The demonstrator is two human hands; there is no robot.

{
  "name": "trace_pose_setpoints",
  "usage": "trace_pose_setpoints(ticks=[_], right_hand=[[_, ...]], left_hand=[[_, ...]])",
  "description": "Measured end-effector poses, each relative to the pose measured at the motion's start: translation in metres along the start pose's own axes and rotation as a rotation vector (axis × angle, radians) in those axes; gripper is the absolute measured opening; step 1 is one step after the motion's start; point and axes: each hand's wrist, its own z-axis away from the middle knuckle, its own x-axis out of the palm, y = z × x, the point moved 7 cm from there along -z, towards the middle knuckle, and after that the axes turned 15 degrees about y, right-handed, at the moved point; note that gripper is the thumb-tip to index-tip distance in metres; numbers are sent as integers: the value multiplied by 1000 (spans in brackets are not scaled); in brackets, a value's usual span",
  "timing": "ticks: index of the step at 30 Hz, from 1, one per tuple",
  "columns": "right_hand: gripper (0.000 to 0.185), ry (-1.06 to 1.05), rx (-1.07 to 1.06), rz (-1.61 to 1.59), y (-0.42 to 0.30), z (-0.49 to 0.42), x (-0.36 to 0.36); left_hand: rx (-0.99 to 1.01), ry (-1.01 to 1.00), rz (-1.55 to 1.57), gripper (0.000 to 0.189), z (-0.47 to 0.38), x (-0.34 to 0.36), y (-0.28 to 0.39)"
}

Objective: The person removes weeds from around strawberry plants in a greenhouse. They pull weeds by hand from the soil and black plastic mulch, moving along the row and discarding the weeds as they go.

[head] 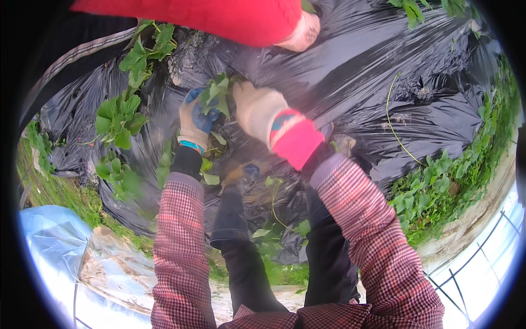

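Note:
My left hand (196, 117), in a pale knit glove with a blue coated palm, is at the upper centre with its fingers curled about a small leafy plant (218, 93). The leaves are lobed and toothed. Just right of them is my right hand (257, 109), gloved, its pale back turned up and a pink cuff at the wrist. Its fingertips are close to the plant and partly hidden, so whether they grip anything does not show. Beneath both hands lies black plastic mulch film (349, 78), wrinkled and dusted with soil.
More leafy plants (121, 119) stand in the film at the left. A co-worker's red sleeve (230, 18) and hand (302, 33) reach in at the top. My boots (231, 214) stand below my hands. A long runner (390, 119) and green weeds (444, 185) are at the right.

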Motion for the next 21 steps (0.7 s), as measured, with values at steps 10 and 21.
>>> trace_pose_setpoints(ticks=[10, 21], right_hand=[[73, 36, 557, -345, -48, 78, 56], [66, -311, 375, -310, -56, 102, 114]], left_hand=[[387, -69, -188, 24, -15, -9, 16], [883, -117, -373, 31, 18, 4, 69]])
